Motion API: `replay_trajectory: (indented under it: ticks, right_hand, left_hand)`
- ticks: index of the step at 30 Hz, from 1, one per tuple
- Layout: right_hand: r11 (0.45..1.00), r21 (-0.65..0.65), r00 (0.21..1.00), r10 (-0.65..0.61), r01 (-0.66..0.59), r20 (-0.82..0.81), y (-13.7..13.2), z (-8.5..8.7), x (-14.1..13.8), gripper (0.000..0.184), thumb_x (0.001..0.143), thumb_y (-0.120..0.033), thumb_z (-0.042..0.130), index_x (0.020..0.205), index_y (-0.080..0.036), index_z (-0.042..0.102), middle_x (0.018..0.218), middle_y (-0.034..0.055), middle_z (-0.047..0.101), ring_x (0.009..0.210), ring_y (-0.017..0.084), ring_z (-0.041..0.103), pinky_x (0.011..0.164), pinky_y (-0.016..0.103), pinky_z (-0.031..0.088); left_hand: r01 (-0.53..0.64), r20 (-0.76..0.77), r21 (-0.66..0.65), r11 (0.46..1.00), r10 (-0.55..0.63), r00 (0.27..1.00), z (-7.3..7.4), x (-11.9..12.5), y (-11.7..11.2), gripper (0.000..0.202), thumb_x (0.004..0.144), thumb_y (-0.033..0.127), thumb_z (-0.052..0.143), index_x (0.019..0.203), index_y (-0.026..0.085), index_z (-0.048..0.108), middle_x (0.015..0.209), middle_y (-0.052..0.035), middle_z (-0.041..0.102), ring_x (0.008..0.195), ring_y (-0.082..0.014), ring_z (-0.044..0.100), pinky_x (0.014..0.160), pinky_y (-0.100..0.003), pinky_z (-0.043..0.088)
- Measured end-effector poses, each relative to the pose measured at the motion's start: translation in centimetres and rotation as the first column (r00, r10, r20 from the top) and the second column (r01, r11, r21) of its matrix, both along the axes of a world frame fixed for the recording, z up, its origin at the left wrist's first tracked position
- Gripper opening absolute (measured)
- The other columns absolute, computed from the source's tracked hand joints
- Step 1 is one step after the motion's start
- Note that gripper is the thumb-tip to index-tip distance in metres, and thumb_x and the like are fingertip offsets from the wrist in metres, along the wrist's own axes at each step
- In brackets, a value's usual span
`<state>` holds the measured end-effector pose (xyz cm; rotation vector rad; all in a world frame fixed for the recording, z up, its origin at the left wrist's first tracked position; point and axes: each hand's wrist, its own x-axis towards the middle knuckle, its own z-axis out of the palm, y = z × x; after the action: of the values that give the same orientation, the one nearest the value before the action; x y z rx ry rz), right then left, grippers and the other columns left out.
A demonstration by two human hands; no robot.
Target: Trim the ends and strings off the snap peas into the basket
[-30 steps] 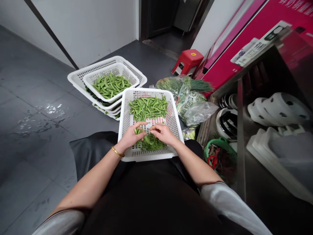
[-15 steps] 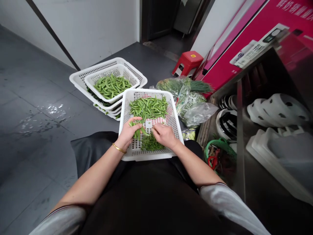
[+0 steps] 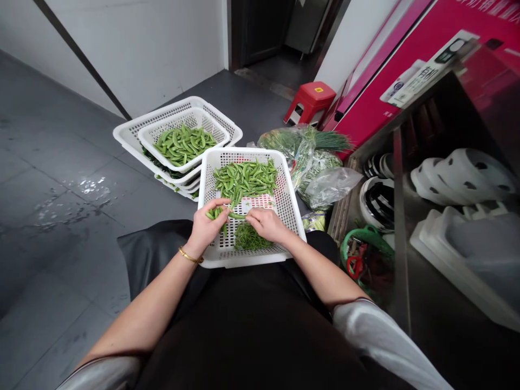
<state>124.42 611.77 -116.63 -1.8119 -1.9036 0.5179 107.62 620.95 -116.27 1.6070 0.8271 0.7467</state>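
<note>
A bunch of snap pea pods [image 3: 217, 214] is gripped in the left hand [image 3: 206, 226] over the white basket [image 3: 291, 208] on the lap. One pod [image 3: 236, 216] is pinched by the right hand [image 3: 263, 224], near the trimmings pile [image 3: 247, 238].

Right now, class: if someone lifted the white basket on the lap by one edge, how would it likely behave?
The white basket looks like rigid perforated plastic, so it would probably hold its shape. Probably light: thin walls, a modest pile of pea pods. Lifted by one edge, the loose pods would likely slide toward the lower side.
</note>
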Motion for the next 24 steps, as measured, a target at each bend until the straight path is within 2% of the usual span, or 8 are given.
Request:
replay_trajectory:
  ticks: [4, 7, 9, 11, 14, 18, 21, 24]
  right_hand:
    - [0.991, 0.121, 0.996, -0.055, 0.063, -0.07, -0.3, -0.5, 0.0, 0.029, 0.093, -0.024, 0.036, 0.07, -0.017, 0.05, 0.066, 0.0009, 0.052, 0.065, 0.013, 0.049, 0.065, 0.023, 0.036]
    - [0.99, 0.133, 0.998, -0.05, 0.053, -0.023, -0.6, -1.0, -0.3, 0.027, 0.093, -0.024, 0.036, 0.073, -0.017, 0.051, 0.07, 0.0025, 0.054, 0.069, 0.014, 0.05, 0.068, 0.023, 0.036]
    - [0.992, 0.11, 0.998, -0.063, 0.061, 0.022, -0.7, -1.4, -0.5, 0.026, 0.093, -0.025, 0.035, 0.077, -0.017, 0.053, 0.074, 0.0039, 0.056, 0.073, 0.014, 0.051, 0.069, 0.024, 0.037]
    - [0.996, 0.063, 0.997, -0.062, 0.059, 0.051, -1.1, -1.6, -0.3, 0.026, 0.094, -0.026, 0.036, 0.08, -0.017, 0.056, 0.077, 0.0047, 0.058, 0.074, 0.015, 0.052, 0.069, 0.024, 0.037]
    - [0.996, -0.068, 0.996, 0.064, -0.06, 0.059, -2.0, -1.5, 0.7, 0.025, 0.093, -0.028, 0.04, 0.08, -0.017, 0.059, 0.078, 0.0037, 0.061, 0.073, 0.013, 0.054, 0.066, 0.023, 0.036]
    - [0.912, -0.296, 0.953, 0.302, -0.284, 0.016, -2.1, -1.4, 2.6, 0.025, 0.089, -0.028, 0.049, 0.068, -0.018, 0.06, 0.068, 0.0007, 0.061, 0.062, 0.011, 0.052, 0.059, 0.022, 0.033]
    - [0.942, -0.305, 0.99, 0.14, -0.139, -0.019, -0.1, -1.5, 3.2, 0.019, 0.086, -0.03, 0.052, 0.076, -0.017, 0.062, 0.074, 0.0023, 0.063, 0.066, 0.012, 0.055, 0.063, 0.024, 0.038]
    - [0.968, -0.252, 0.968, -0.053, -0.011, -0.247, 2.6, -2.0, 1.6, 0.035, 0.083, -0.038, 0.056, 0.112, -0.017, 0.054, 0.103, 0.0073, 0.062, 0.071, 0.012, 0.058, 0.067, 0.026, 0.044]
  left_hand:
    - [0.161, -0.018, -0.199, 0.967, -0.168, 0.986, -1.7, -0.3, -1.4, 0.026, 0.074, 0.03, 0.066, 0.095, 0.015, 0.065, 0.07, -0.001, 0.06, 0.055, -0.0106, 0.056, 0.054, -0.023, 0.045]
    - [0.256, 0.062, -0.353, 0.9, -0.251, 0.966, -2.8, 0.0, -2.3, 0.027, 0.07, 0.033, 0.069, 0.089, 0.015, 0.062, 0.065, -0.0001, 0.06, 0.051, -0.0109, 0.055, 0.051, -0.024, 0.046]
    - [0.288, 0.076, -0.379, 0.88, -0.281, 0.957, -3.1, 0.2, -2.3, 0.026, 0.069, 0.033, 0.07, 0.084, 0.015, 0.06, 0.064, 0.0, 0.06, 0.05, -0.0106, 0.054, 0.05, -0.023, 0.046]
    - [0.249, 0.051, -0.359, 0.9, -0.247, 0.968, -3.1, 0.1, -1.8, 0.028, 0.069, 0.033, 0.071, 0.088, 0.015, 0.061, 0.063, 0.0008, 0.059, 0.049, -0.0103, 0.054, 0.049, -0.022, 0.045]
    - [0.049, 0.011, -0.324, 0.945, -0.048, 0.999, -3.0, -0.4, -0.1, 0.04, 0.069, 0.033, 0.071, 0.103, 0.017, 0.06, 0.061, 0.0023, 0.058, 0.049, -0.0102, 0.054, 0.047, -0.02, 0.043]
    - [-0.12, 0.073, -0.402, 0.908, 0.162, 0.984, -3.0, -1.2, 2.1, 0.045, 0.065, 0.033, 0.074, 0.104, 0.017, 0.06, 0.061, 0.001, 0.062, 0.048, -0.0106, 0.056, 0.047, -0.021, 0.044]
    - [-0.083, 0.086, -0.57, 0.818, 0.16, 0.983, -2.9, -1.2, 2.9, 0.043, 0.06, 0.03, 0.077, 0.097, 0.015, 0.061, 0.062, -0.0013, 0.064, 0.045, -0.011, 0.055, 0.044, -0.022, 0.043]
    - [-0.014, 0.117, -0.667, 0.745, 0.123, 0.986, -2.4, -0.7, 2.7, 0.041, 0.059, 0.027, 0.078, 0.093, 0.014, 0.06, 0.062, -0.002, 0.065, 0.047, -0.0112, 0.056, 0.044, -0.022, 0.045]
